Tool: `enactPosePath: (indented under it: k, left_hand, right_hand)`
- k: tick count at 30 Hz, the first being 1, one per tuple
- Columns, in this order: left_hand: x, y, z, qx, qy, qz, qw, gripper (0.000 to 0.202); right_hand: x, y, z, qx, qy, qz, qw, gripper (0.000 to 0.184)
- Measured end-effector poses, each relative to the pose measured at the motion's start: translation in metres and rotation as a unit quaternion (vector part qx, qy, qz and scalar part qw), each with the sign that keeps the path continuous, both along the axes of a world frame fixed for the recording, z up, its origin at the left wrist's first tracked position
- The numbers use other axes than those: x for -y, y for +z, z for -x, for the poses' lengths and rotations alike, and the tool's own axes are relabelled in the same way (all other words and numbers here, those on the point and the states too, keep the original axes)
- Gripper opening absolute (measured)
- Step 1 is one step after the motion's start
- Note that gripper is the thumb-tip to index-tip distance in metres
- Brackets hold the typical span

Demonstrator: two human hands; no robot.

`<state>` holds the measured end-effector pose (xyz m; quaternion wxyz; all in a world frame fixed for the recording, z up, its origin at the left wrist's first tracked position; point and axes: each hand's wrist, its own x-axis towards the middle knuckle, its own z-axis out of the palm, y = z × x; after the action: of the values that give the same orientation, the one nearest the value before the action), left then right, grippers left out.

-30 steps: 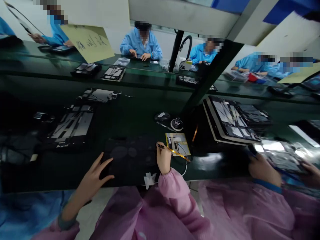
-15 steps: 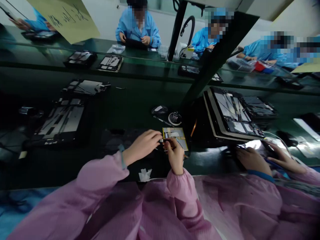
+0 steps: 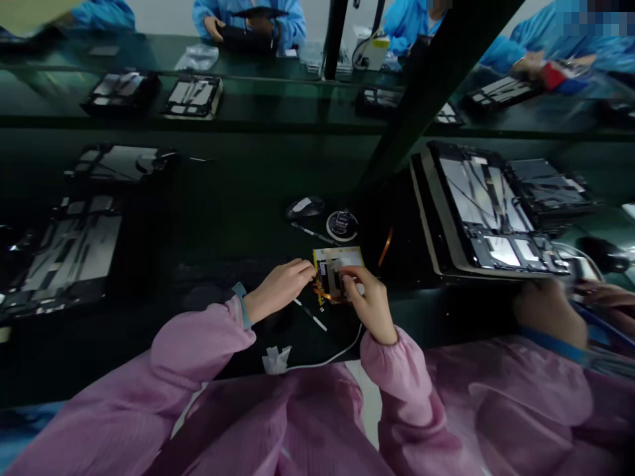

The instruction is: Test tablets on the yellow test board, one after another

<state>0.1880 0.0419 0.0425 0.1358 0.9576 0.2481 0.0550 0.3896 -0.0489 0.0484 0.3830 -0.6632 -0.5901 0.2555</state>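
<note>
Electronics workshop with opened devices (image 3: 483,198)

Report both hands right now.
Left hand: at the left edge of the yellow-edged panel; grip cannot be told.
Right hand: bent over the panel; grip cannot be told.

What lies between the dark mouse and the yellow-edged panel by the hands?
In the head view, a thin stick lies slantwise between the mouse and the yellow-edged panel.

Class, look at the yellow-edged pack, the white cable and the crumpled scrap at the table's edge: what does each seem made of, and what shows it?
Pack: perhaps foil-covered, its flat face dull silvery grey. Cable: probably plastic or rubber, smooth along its even curve. Scrap: tape or paper, whitish, with creases and pointed edges; which one is unclear.
</note>
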Motion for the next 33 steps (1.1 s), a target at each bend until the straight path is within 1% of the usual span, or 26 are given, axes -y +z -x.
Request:
enactPosePath:
  k: [4, 8, 15, 21, 33]
  left_hand:
    - [0.004, -0.006, -0.005, 0.015, 0.024, -0.015, 0.999, 0.016]
    - [0.006, -0.009, -0.003, 0.032, 0.035, -0.009, 0.999, 0.020]
    - [0.006, -0.011, -0.004, 0.029, 0.030, -0.010, 0.999, 0.019]
    - [0.006, -0.011, -0.004, 0.022, 0.019, 0.001, 1.000, 0.020]
    - [0.004, -0.010, -0.005, 0.035, 0.022, 0.016, 0.999, 0.022]
  right_hand:
    - [-0.010, -0.016, 0.010, 0.058, 0.065, -0.005, 0.996, 0.019]
    - [-0.009, -0.026, 0.017, 0.097, 0.088, -0.018, 0.991, 0.020]
    - [-0.006, -0.029, 0.016, 0.112, 0.092, -0.020, 0.989, 0.023]
    - [-0.006, -0.030, 0.017, 0.111, 0.091, -0.026, 0.989, 0.021]
    - [-0.005, -0.032, 0.017, 0.123, 0.087, -0.033, 0.988, 0.023]
